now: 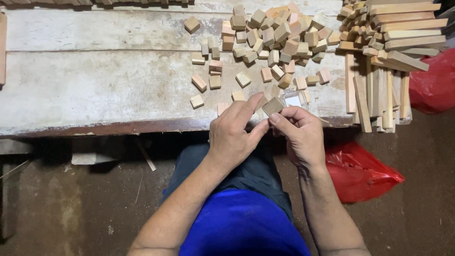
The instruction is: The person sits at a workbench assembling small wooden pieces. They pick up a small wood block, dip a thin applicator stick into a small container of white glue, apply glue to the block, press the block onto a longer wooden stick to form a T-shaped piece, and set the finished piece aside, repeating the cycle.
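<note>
Your right hand (303,135) pinches a small wood block (273,106) at the near edge of the bench (95,90). Your left hand (234,135) is half open, forefinger stretched beside the block. The block pile (279,35) lies farther back on the bench; sticks (379,90) rest at its right end.

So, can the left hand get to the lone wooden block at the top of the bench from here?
Probably yes. The left hand is at the bench's near edge, and the bench between it and the lone block is mostly bare; only a few scattered blocks lie beside that path.
</note>
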